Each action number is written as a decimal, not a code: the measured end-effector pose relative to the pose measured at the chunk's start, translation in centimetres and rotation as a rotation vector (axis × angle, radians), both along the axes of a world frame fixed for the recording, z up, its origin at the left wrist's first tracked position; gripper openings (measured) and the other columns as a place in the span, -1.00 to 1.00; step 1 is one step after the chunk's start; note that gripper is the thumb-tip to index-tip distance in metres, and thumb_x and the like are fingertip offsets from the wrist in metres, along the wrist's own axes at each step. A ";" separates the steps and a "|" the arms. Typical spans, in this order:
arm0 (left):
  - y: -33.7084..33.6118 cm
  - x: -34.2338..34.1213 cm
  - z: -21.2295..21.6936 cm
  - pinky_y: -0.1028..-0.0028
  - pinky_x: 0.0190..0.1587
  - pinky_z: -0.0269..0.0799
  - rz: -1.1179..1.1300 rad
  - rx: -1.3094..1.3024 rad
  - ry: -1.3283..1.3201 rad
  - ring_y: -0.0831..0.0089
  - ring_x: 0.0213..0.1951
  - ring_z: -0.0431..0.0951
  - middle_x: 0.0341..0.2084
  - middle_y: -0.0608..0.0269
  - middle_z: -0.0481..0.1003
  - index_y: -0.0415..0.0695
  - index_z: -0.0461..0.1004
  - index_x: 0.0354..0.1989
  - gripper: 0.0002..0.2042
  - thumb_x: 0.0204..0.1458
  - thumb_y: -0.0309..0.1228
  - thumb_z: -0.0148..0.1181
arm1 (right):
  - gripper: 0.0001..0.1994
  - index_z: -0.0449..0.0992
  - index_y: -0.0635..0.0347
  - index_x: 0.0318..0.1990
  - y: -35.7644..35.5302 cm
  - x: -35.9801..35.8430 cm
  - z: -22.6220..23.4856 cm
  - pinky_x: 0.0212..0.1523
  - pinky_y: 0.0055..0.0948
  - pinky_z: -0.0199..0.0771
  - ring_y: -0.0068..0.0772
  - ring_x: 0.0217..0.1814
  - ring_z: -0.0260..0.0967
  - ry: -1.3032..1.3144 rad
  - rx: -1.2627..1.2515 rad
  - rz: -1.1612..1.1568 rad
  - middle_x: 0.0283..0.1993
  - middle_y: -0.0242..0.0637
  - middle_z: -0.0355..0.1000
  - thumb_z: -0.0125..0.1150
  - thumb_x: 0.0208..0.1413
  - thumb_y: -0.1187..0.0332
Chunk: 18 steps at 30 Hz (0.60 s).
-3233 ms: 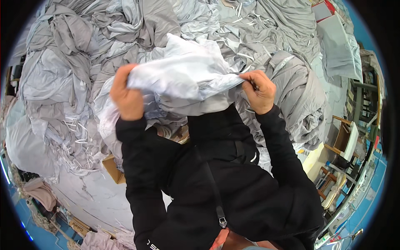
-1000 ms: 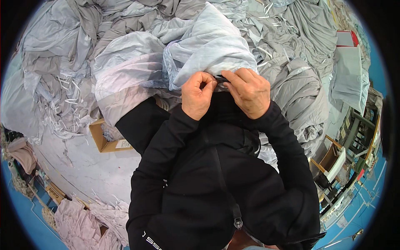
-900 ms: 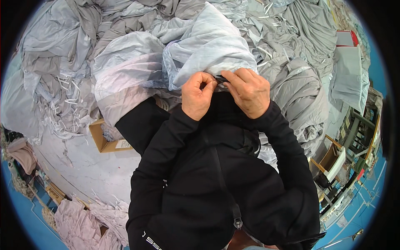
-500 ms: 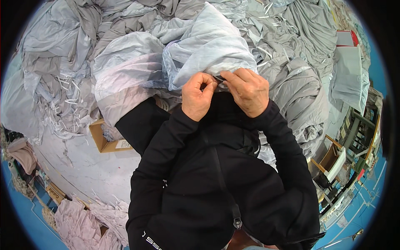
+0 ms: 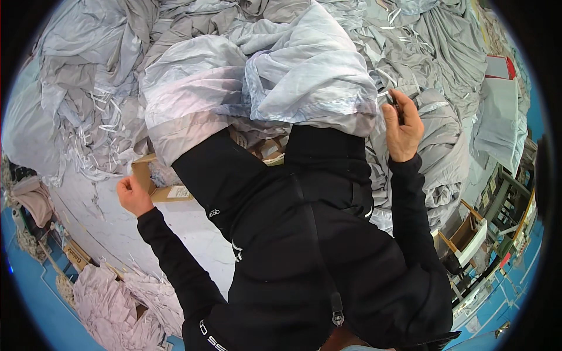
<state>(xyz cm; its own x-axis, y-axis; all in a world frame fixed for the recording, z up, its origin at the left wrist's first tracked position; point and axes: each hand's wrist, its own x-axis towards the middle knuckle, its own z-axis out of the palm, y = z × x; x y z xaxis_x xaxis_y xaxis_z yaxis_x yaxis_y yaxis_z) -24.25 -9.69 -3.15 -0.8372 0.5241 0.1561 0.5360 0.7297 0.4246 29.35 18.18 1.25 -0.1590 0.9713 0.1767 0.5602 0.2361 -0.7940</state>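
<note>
Pale blue-grey patterned fabric [image 5: 310, 64] lies draped over my knees, its grey edge [image 5: 187, 137] across my left leg. My right hand [image 5: 405, 130] is held up just right of this fabric, closed around small dark thread snips [image 5: 397, 106] with a metal tip. Far out to the left, my left hand [image 5: 134, 196] is closed in a pinch at the side of an open cardboard box [image 5: 143, 175]. Whatever its fingers hold, if anything, is too small to make out.
Heaps of grey fabric [image 5: 88, 76] with loose white ties [image 5: 108, 120] surround my legs. A pale package [image 5: 497, 117] stands at the right, above a wooden drawer [image 5: 468, 231]. Pinkish fabric [image 5: 102, 304] is piled at lower left, on the blue floor [image 5: 35, 281].
My hands were together at the fabric's edge over my lap. They have parted: the left swung down and left to the box, the right moved right with the thread snips.
</note>
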 end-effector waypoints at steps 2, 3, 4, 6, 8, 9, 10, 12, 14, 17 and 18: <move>-3.2 -2.4 -3.2 0.39 -0.10 0.44 0.042 -0.195 0.057 0.29 -0.25 0.55 -0.31 0.11 0.55 -0.21 0.51 -0.29 -0.79 0.02 -0.33 0.29 | -0.67 0.47 0.32 0.06 0.1 1.5 -1.0 -0.16 -0.68 0.34 -0.69 -0.24 0.32 0.018 -0.036 -0.047 -0.15 -0.43 0.48 0.28 0.16 0.43; -3.5 -2.5 -4.2 0.32 -0.05 0.42 0.031 -0.359 0.169 0.20 -0.16 0.54 -0.22 0.06 0.54 -0.19 0.52 -0.20 -0.73 -0.01 -0.31 0.31 | -0.67 0.48 0.30 0.05 0.3 2.3 -1.6 -0.28 -0.73 0.28 -0.76 -0.33 0.25 0.085 -0.019 -0.051 -0.27 -0.53 0.42 0.30 0.14 0.45; -3.8 -2.8 -5.0 0.26 0.01 0.40 0.018 -0.519 0.283 0.11 -0.07 0.52 -0.14 0.00 0.53 -0.18 0.53 -0.12 -0.66 -0.04 -0.28 0.32 | -0.67 0.48 0.30 0.05 0.2 2.6 -1.9 -0.28 -0.73 0.28 -0.76 -0.33 0.25 0.077 -0.015 -0.064 -0.27 -0.53 0.42 0.30 0.14 0.45; -7.3 -5.7 -7.1 0.23 0.09 0.36 0.084 -0.447 0.327 0.01 0.05 0.45 0.00 -0.04 0.48 -0.11 0.46 0.09 -0.49 -0.06 -0.21 0.32 | -0.71 0.52 0.24 -0.05 0.4 3.4 -2.3 -0.40 -0.75 0.18 -0.76 -0.44 0.13 0.092 -0.029 -0.062 -0.35 -0.56 0.41 0.37 0.06 0.45; -6.9 -7.5 -7.1 0.23 -0.05 0.43 0.191 -0.382 0.096 0.03 -0.14 0.55 -0.21 -0.04 0.58 -0.11 0.53 -0.03 -0.56 -0.06 -0.14 0.32 | -0.78 0.58 0.22 -0.15 0.2 4.0 -3.3 -0.49 -0.73 0.04 -0.83 -0.51 0.03 0.079 -0.117 -0.116 -0.53 -0.66 0.25 0.39 0.03 0.45; -1.8 -4.2 -3.9 0.21 -0.22 0.43 0.169 -0.374 -0.014 0.07 -0.31 0.57 -0.42 0.01 0.59 -0.20 0.59 -0.28 -0.65 -0.02 -0.12 0.30 | -0.79 0.59 0.22 -0.16 0.0 4.8 -4.0 -0.50 -0.72 0.03 -0.83 -0.52 0.02 0.073 -0.129 -0.140 -0.55 -0.67 0.22 0.39 0.02 0.46; 1.7 -0.7 -0.6 0.24 -0.33 0.40 0.148 -0.398 0.146 0.19 -0.41 0.55 -0.54 0.11 0.56 -0.24 0.57 -0.49 -0.66 0.04 -0.15 0.27 | -0.79 0.59 0.22 -0.17 -0.1 5.2 -4.8 -0.51 -0.72 0.03 -0.83 -0.54 0.00 0.086 -0.146 -0.146 -0.57 -0.68 0.19 0.38 0.01 0.47; 4.4 2.5 2.8 0.34 -0.23 0.42 0.045 -0.051 0.081 0.28 -0.31 0.55 -0.45 0.14 0.56 -0.22 0.57 -0.37 -0.77 0.06 -0.27 0.28 | -0.79 0.60 0.22 -0.17 -0.4 5.0 -5.9 -0.50 -0.72 0.04 -0.83 -0.53 0.01 0.133 -0.179 -0.135 -0.56 -0.67 0.20 0.38 0.00 0.49; 9.8 8.7 5.6 0.40 -0.05 0.40 -0.292 0.279 0.267 0.32 -0.16 0.53 -0.26 0.13 0.54 -0.23 0.55 -0.20 -0.81 0.04 -0.43 0.29 | -0.74 0.59 0.21 -0.13 -0.9 4.3 -6.3 -0.47 -0.73 0.08 -0.82 -0.50 0.03 0.164 -0.231 -0.090 -0.51 -0.66 0.24 0.37 -0.05 0.52; 15.4 19.0 7.9 0.36 0.07 0.36 -0.611 0.414 -0.366 0.22 -0.06 0.51 -0.14 0.11 0.52 -0.26 0.49 -0.07 -0.70 -0.01 -0.58 0.28 | -0.62 0.54 0.20 -0.04 -1.3 3.3 -7.2 -0.45 -0.72 0.11 -0.80 -0.49 0.04 0.241 -0.215 -0.076 -0.45 -0.64 0.25 0.38 -0.10 0.51; 17.4 22.4 8.9 0.35 0.05 0.37 -0.848 0.335 -0.299 0.22 -0.06 0.51 -0.14 0.10 0.52 -0.25 0.49 -0.08 -0.69 -0.04 -0.59 0.29 | -0.59 0.53 0.19 -0.01 -1.4 3.4 -8.1 -0.45 -0.72 0.12 -0.79 -0.48 0.05 0.260 -0.213 -0.075 -0.43 -0.63 0.27 0.38 -0.11 0.52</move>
